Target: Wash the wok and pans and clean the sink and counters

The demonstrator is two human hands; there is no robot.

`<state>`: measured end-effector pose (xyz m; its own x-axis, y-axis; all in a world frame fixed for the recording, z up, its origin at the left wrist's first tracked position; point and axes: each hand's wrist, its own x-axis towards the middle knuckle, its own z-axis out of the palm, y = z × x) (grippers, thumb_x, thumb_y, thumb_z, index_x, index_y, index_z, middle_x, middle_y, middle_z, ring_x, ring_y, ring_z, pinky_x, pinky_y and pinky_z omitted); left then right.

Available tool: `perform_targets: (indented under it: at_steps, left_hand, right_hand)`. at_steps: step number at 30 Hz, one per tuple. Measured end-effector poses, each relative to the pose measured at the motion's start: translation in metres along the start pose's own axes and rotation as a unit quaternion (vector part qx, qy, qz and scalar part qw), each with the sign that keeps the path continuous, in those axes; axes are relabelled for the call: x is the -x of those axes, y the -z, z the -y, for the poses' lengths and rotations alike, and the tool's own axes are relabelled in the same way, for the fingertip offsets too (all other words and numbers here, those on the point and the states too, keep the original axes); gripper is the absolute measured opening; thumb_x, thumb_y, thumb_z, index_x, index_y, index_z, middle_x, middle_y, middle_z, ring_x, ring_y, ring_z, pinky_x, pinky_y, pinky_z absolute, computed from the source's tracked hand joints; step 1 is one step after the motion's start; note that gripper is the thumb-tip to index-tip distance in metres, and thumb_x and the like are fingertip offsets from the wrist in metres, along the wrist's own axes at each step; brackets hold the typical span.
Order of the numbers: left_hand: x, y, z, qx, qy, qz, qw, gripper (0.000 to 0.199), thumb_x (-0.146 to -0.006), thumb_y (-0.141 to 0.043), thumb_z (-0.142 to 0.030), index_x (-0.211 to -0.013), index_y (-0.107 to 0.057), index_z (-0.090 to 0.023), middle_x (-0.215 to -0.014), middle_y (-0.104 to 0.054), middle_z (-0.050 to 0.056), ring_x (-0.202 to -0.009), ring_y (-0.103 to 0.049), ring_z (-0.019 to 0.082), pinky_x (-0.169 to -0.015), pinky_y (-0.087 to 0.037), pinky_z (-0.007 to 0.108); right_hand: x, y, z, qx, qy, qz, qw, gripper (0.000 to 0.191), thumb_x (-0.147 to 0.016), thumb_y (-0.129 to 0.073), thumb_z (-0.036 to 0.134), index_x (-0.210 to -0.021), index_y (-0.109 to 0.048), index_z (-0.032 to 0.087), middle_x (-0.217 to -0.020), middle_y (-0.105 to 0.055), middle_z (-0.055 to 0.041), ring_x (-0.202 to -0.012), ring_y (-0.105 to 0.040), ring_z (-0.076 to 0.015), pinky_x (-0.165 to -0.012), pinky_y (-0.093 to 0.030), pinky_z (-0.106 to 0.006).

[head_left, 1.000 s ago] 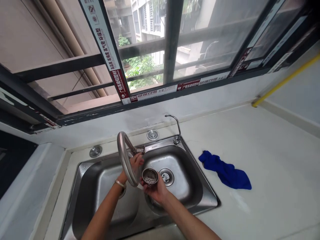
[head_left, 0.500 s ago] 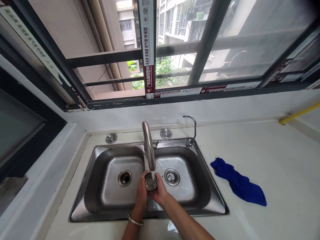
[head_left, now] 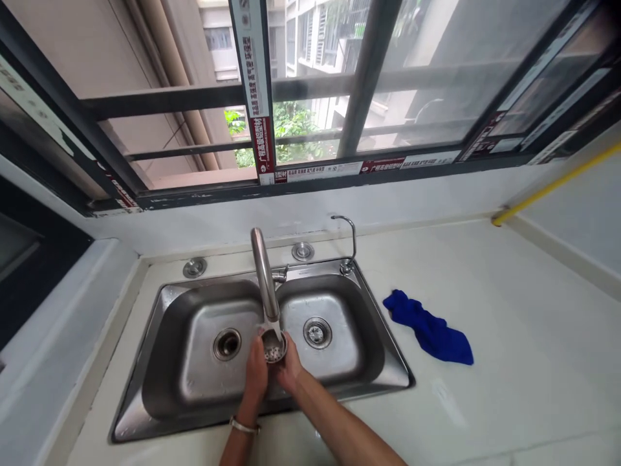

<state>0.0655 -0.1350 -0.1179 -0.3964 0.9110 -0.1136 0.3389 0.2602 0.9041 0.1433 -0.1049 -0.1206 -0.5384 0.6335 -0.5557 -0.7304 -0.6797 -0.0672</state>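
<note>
Between my two hands is a round metal sink strainer basket (head_left: pixel 275 354) with holes in its bottom. My left hand (head_left: pixel 257 367) grips its left side, and my right hand (head_left: pixel 292 366) holds the right side, the fingers partly hidden underneath. Water runs into the basket from the curved faucet (head_left: pixel 264 272) right above it. All this is over the divider of a steel double sink (head_left: pixel 204 382). The left basin's drain (head_left: pixel 227 344) shows a dark open hole. In the right basin, the drain (head_left: pixel 317 332) has a perforated strainer in it.
Right of the sink, a crumpled blue cloth (head_left: pixel 429 327) lies on the pale counter (head_left: pixel 504 291). Two round metal lids, one left (head_left: pixel 195 267) and one right (head_left: pixel 303 251), sit behind the basins. A thin hooked spout (head_left: pixel 353 239) stands at the back right corner.
The camera view has shifted, so the scene sits further left. The strainer basket has tilted, and its perforated bottom shows more clearly. Water still pours into it; both hands keep hold.
</note>
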Motion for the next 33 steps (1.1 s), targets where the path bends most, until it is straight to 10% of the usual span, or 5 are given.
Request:
perform_targets:
  at_steps: [7, 18, 27, 33]
  left_hand:
    - [0.016, 0.01, -0.007, 0.002, -0.107, 0.102, 0.989, 0.087, -0.067, -0.076, -0.045, -0.141, -0.04, -0.018, -0.144, -0.049, 0.017, -0.134, -0.046, 0.034, -0.113, -0.035, 0.05]
    - [0.01, 0.002, 0.006, -0.013, -0.055, 0.076, 0.996, 0.077, -0.061, -0.081, -0.033, -0.131, -0.051, -0.019, -0.133, -0.061, 0.013, -0.127, -0.054, 0.03, -0.111, -0.038, 0.049]
    - [0.006, -0.018, -0.012, -0.072, -0.106, 0.211, 0.969, 0.092, -0.062, -0.078, -0.02, -0.145, -0.04, -0.025, -0.144, -0.052, 0.011, -0.133, -0.048, 0.029, -0.113, -0.036, 0.046]
    - [0.008, -0.019, -0.011, -0.08, -0.079, 0.239, 0.964, 0.107, -0.059, -0.077, -0.014, -0.152, -0.025, -0.021, -0.138, -0.056, 0.014, -0.129, -0.052, 0.029, -0.112, -0.038, 0.046]
  right_hand:
    - [0.003, 0.006, 0.008, -0.036, -0.018, -0.012, 0.999, 0.029, -0.084, -0.054, 0.041, -0.081, -0.069, 0.017, -0.076, -0.074, -0.0035, -0.08, -0.069, -0.0191, -0.075, -0.055, -0.031]
    - [0.008, 0.032, 0.002, 0.122, 0.065, -0.032, 0.99, 0.028, -0.072, -0.068, 0.045, -0.083, -0.07, 0.019, -0.086, -0.075, -0.0009, -0.083, -0.067, -0.0172, -0.076, -0.053, -0.028]
    - [0.028, 0.091, 0.054, 0.358, 0.242, -0.103, 0.896, 0.017, -0.063, -0.07, 0.031, -0.079, -0.07, 0.024, -0.08, -0.072, -0.0005, -0.084, -0.063, -0.0225, -0.075, -0.051, -0.034]
    - [0.043, 0.11, 0.063, 0.534, 0.289, -0.154, 0.779, 0.024, -0.066, -0.063, 0.03, -0.087, -0.073, 0.024, -0.082, -0.072, -0.0035, -0.077, -0.062, -0.0242, -0.083, -0.048, -0.041]
